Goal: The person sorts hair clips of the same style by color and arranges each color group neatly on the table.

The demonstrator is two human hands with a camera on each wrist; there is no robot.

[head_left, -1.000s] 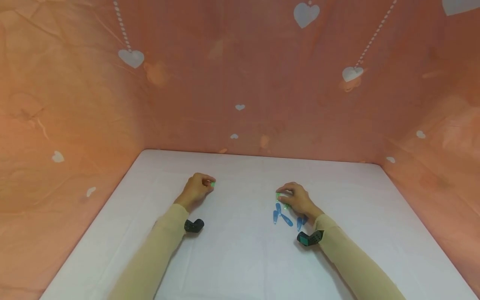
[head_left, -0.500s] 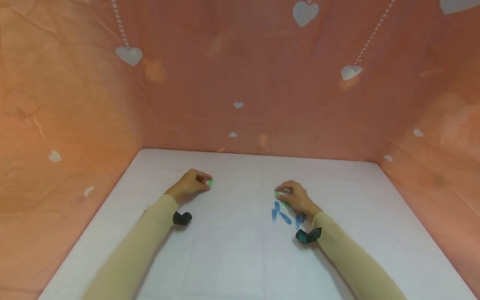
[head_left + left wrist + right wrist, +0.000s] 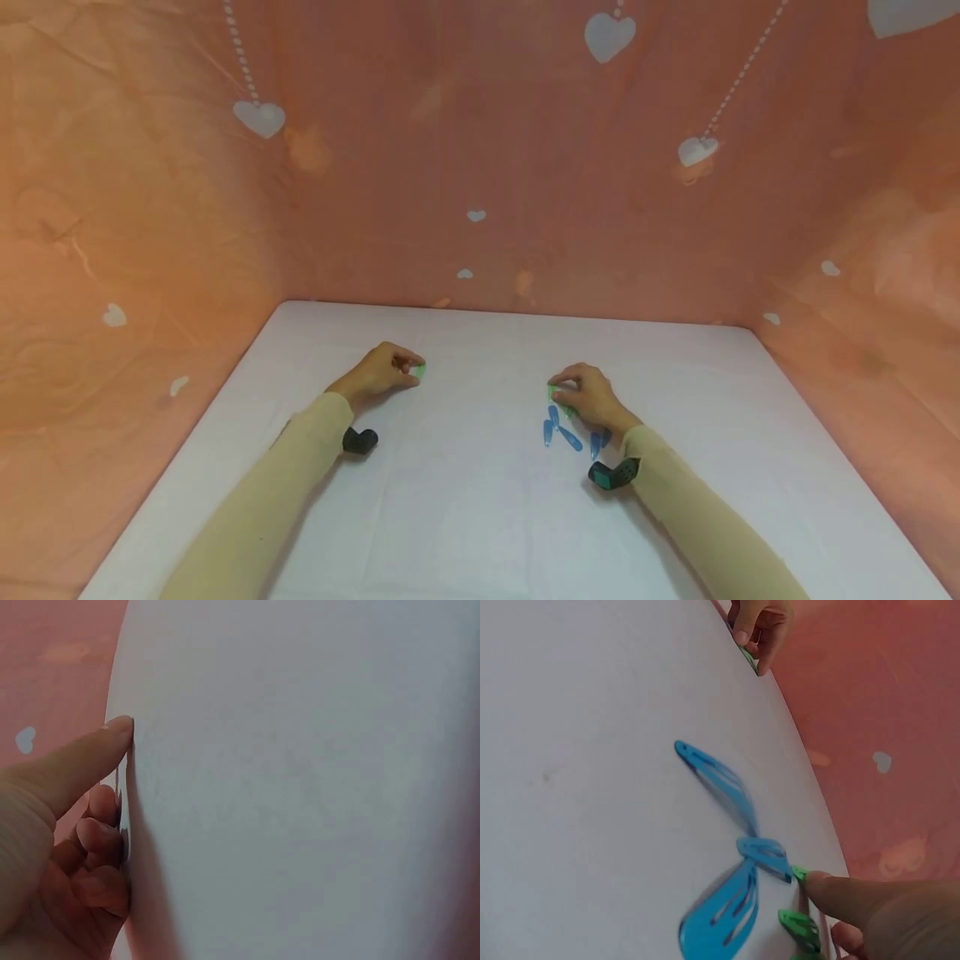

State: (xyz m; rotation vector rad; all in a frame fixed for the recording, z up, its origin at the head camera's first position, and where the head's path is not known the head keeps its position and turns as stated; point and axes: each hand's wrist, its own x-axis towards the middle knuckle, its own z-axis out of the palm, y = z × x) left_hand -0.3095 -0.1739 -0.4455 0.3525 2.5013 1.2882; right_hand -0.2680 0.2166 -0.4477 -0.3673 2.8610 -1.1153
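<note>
In the head view my left hand point(image 3: 381, 372) is low over the left part of the white table, holding a green snap hair clip point(image 3: 420, 371) between thumb and fingertips. The right wrist view shows that green clip edge-on at the tabletop. My right hand point(image 3: 591, 395) pinches another green hair clip point(image 3: 551, 393) at the table, right of centre. Its thumb point(image 3: 836, 889) covers most of this clip in the right wrist view. More green clips point(image 3: 801, 927) lie beneath the right hand, partly hidden. Several blue hair clips point(image 3: 570, 439) are spread just in front of it.
The white-covered table point(image 3: 457, 500) meets an orange-pink cloth backdrop point(image 3: 480, 150) with pale hearts at its back and sides. Black wrist devices point(image 3: 360, 441) are worn at both sleeves. Two blue clips point(image 3: 596, 446) lie close by the right wrist.
My left hand has shifted a little to the left, and more of its green clip shows between the fingertips. The right hand has stayed nearly still over the clips.
</note>
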